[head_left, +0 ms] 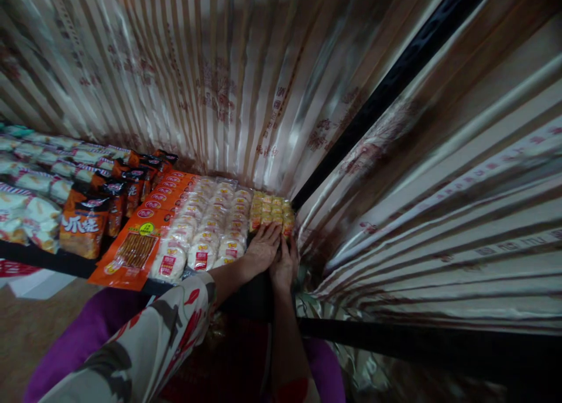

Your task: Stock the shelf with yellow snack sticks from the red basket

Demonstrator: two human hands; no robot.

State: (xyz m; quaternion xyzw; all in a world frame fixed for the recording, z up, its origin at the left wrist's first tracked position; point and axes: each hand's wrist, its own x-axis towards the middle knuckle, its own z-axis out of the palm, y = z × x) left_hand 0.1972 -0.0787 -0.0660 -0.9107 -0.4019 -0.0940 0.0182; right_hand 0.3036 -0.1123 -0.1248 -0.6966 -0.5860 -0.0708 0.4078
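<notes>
Small yellow-wrapped packets [270,207] stand in tight rows at the right end of the shelf. My left hand [262,251] lies over the front of these rows, its fingers stretched out and touching the nearest packets. Beside it, my right hand [284,267] reaches up from below, fingers extended against the front right packets. The two hands nearly touch. What lies under my palms is hidden. Just left of my hands are rows of round white pastries [204,248] in clear wrappers with red labels.
Orange bags of brown sticks [137,251] overlap to the left, then orange-and-black snack bags [83,227] and white snack bags [41,219]. A striped, shiny curtain [246,87] hangs behind. A dark post [386,93] slants up at the right. A dark bar [395,338] crosses lower right.
</notes>
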